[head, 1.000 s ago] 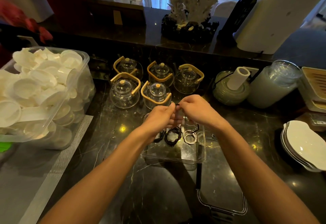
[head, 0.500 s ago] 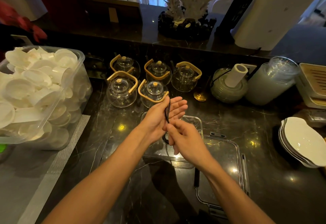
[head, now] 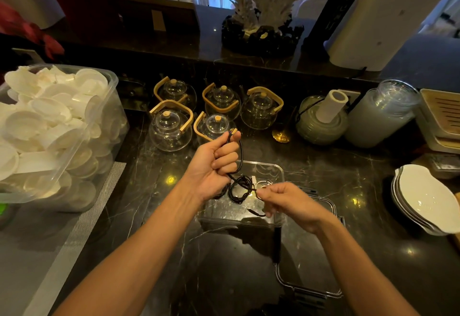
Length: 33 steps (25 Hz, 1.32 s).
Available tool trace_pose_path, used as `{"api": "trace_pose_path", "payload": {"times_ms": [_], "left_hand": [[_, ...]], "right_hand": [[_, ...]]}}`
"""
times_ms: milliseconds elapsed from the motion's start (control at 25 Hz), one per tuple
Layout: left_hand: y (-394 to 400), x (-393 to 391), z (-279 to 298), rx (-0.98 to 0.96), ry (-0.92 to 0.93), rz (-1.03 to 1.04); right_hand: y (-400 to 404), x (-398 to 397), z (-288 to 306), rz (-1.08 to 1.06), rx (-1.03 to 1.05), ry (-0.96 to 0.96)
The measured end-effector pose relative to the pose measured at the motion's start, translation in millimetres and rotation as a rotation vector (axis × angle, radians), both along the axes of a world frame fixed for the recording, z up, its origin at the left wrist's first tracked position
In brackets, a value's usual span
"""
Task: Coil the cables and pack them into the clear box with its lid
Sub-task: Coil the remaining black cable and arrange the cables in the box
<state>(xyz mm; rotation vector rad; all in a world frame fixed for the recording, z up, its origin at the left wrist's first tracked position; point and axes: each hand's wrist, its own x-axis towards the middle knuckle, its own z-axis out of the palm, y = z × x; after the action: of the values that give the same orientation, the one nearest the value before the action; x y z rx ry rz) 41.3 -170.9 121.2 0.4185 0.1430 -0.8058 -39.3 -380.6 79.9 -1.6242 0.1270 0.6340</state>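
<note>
The left hand [head: 214, 164] is raised above the clear box [head: 276, 217] and curled into a fist around a black cable [head: 239, 152], whose plug end pokes out by the thumb, probably so the slack hangs free for winding. Lower down, the right hand [head: 290, 203] pinches the cable's other end between thumb and fingertips over the box, which sits open on the dark surface [head: 373, 191]. Coiled cables [head: 240, 188] lie inside the box, and the lid [head: 308, 273] rests just beside it, near the right forearm.
</note>
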Motion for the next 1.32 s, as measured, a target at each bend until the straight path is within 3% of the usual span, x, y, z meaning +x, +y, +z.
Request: {"api": "trace_pose_path", "payload": {"times_ms": [120, 240, 440, 640, 720, 920, 1080, 1200, 1320], "left_hand": [[3.2, -1.5, -0.7, -0.004, -0.001, -0.059], [-4.5, -6.1, -4.6, 0.086, -0.065, -0.209], [-24.1, -20.4, -9.9, 0.787, -0.378, -0.395], [-33.9, -20.7, -7.5, 1.081, -0.507, -0.153], [-36.5, -18.0, -5.8, 1.027, -0.487, -0.07], [-42.2, -16.9, -9.5, 0.952, -0.436, 0.01], [-46.1, -14.2, -8.6, 0.692, -0.33, 0.072], [-41.4, -11.0, -3.1, 0.483, -0.155, 0.097], [-32.2, -8.6, -3.2, 0.181, 0.027, 0.1]], "right_hand": [[-24.0, 5.3, 1.1, -0.053, 0.18, 0.107], [-28.0, 21.4, 12.6, -0.079, 0.022, 0.13], [-9.1, 49.8, 42.9, -0.162, -0.153, 0.067], [34.3, 35.9, 62.5, -0.103, -0.523, -0.218], [52.6, 18.3, 58.5, -0.098, -0.701, -0.376], [77.5, -16.1, 46.1, -0.245, -0.778, -0.559], [83.1, -30.3, 34.8, -0.248, -0.802, -0.768], [85.0, -32.4, 27.8, -0.306, -0.534, -0.665], [75.9, -26.3, 26.5, -0.519, 0.057, -0.256]]}}
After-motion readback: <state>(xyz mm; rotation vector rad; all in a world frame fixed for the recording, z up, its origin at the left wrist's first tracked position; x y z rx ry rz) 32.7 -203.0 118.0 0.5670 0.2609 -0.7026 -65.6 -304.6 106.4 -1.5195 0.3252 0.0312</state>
